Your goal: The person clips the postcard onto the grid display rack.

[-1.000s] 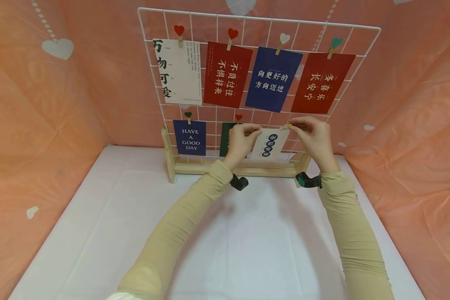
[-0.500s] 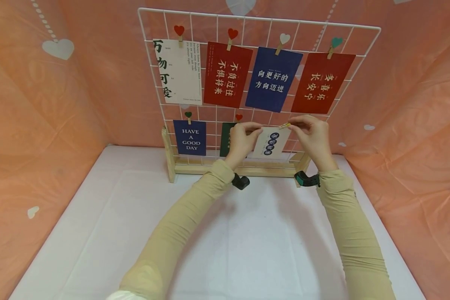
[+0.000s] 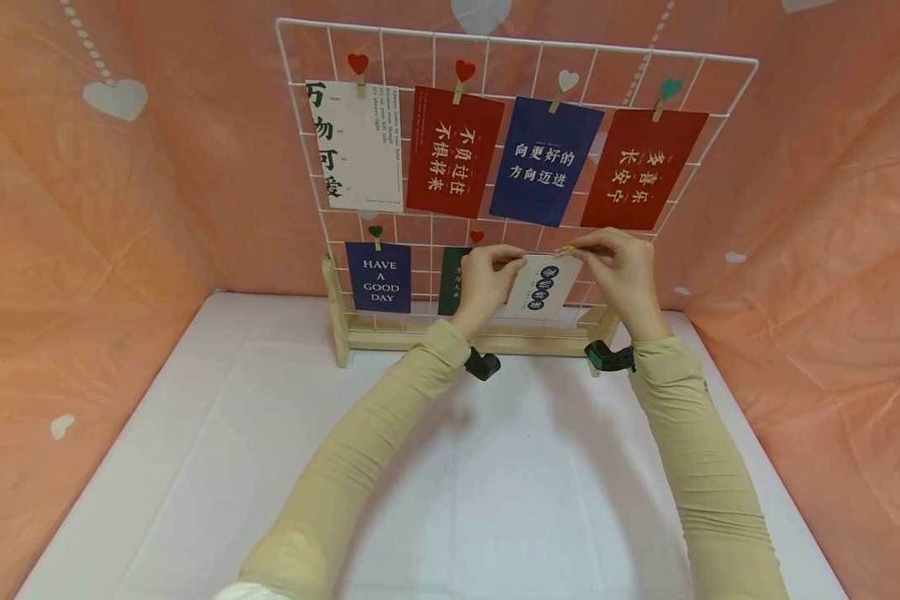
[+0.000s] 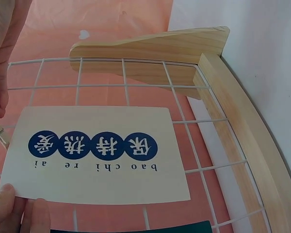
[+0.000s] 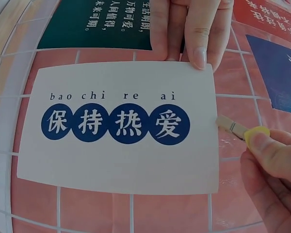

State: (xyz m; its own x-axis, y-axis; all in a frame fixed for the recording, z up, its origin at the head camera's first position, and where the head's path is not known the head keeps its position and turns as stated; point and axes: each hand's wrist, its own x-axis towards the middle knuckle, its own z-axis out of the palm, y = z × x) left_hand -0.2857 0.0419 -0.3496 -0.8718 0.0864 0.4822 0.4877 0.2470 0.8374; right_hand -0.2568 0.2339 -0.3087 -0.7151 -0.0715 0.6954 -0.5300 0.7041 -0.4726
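My left hand (image 3: pixel 483 283) pinches the upper left corner of a white card (image 3: pixel 562 287) in front of the lower part of a white wire grid (image 3: pixel 517 39). Four blue circles with white characters run along the card, as the right wrist view shows. A small wooden clothespin (image 5: pixel 231 127) with a yellow top is pinched between the thumb and fingers of my right hand (image 3: pixel 618 267). Its tip is right at the card's top edge. Partly behind my left hand hangs a green card (image 3: pixel 452 283) under a red heart clip (image 3: pixel 477 237).
A white card (image 3: pixel 367 167), a red card (image 3: pixel 427 187), a blue card (image 3: pixel 543 204) and another red card (image 3: pixel 618 212) hang in the grid's upper row. Lower left hangs a blue "HAVE A GOOD DAY" card (image 3: pixel 360 292). A wooden stand (image 3: pixel 390 340) carries the grid on a white table (image 3: pixel 270 400).
My right hand has shifted slightly left with the clothespin, toward the middle of the card's top edge. The left hand keeps its grip on the card, nearly still.
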